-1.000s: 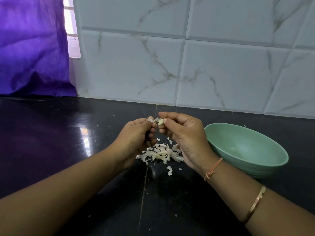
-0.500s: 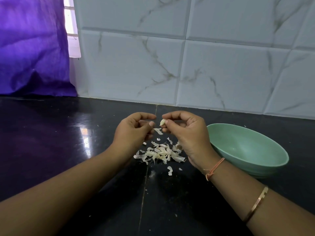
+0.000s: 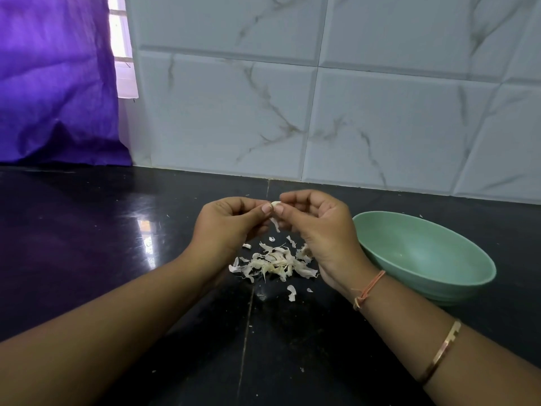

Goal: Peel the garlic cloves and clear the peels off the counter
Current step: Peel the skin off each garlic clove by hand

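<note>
A small white garlic clove [image 3: 275, 204] is pinched between the fingertips of both hands above the black counter [image 3: 87, 244]. My left hand [image 3: 231, 224] pinches it from the left and my right hand [image 3: 316, 227] from the right. A strip of peel [image 3: 275, 224] hangs down from the clove between my thumbs. Below the hands lies a pile of pale garlic peels [image 3: 273, 263], with a few loose flakes [image 3: 291, 292] nearer to me.
A pale green bowl [image 3: 456, 276] stands on the counter just right of my right wrist; what it holds is not visible. A marbled white tile wall [image 3: 322, 112] runs behind. A purple curtain [image 3: 55, 83] hangs at the back left.
My hands have come back together on the clove after parting briefly, when a piece of peel dropped toward the pile. A new strip of peel now hangs from the clove.
</note>
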`<state>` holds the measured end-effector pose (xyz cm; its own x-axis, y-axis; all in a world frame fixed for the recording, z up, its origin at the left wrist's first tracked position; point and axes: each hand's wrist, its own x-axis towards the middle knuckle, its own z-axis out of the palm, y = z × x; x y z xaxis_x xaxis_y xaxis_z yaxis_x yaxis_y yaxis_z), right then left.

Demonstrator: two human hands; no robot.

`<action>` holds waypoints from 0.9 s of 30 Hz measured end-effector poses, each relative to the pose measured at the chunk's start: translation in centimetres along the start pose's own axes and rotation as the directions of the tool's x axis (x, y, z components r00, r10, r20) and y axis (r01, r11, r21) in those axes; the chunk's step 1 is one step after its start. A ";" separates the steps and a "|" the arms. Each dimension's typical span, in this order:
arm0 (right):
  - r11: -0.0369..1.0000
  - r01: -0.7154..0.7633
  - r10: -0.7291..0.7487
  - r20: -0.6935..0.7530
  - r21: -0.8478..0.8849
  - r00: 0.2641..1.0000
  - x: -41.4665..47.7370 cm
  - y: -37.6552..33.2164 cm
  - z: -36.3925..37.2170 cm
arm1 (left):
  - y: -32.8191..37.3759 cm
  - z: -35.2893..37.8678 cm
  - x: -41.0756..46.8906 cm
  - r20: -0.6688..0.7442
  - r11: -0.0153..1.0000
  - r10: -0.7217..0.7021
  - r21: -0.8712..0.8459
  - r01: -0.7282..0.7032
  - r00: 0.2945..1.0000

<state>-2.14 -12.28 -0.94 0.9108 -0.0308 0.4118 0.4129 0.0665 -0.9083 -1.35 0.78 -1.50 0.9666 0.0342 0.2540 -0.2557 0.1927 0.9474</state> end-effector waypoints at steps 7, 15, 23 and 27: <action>0.999 -0.015 0.012 0.055 0.050 0.998 0.2 0.2 -0.1 | 0.0 0.1 -0.1 0.028 1.000 -0.004 -0.026 0.004 1.000; 0.991 -0.097 0.088 0.094 0.096 0.992 0.2 0.0 -0.5 | 0.2 0.1 -0.1 0.045 0.996 -0.005 0.089 0.001 0.999; 0.994 -0.087 0.083 0.068 0.067 0.994 0.2 -0.1 -0.5 | 0.4 -0.2 -0.4 0.023 0.918 0.121 0.379 -0.120 0.992; 0.999 -0.042 0.041 0.065 0.014 0.997 0.0 -0.1 -0.3 | 0.6 -0.2 -0.5 0.001 0.872 0.184 0.462 -0.163 0.983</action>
<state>-2.16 -12.54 -0.87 0.9251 0.0368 0.3779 0.3741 0.0816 -0.9238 -2.03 1.06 -1.13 0.9032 0.0682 0.4237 -0.3883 -0.2902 0.8746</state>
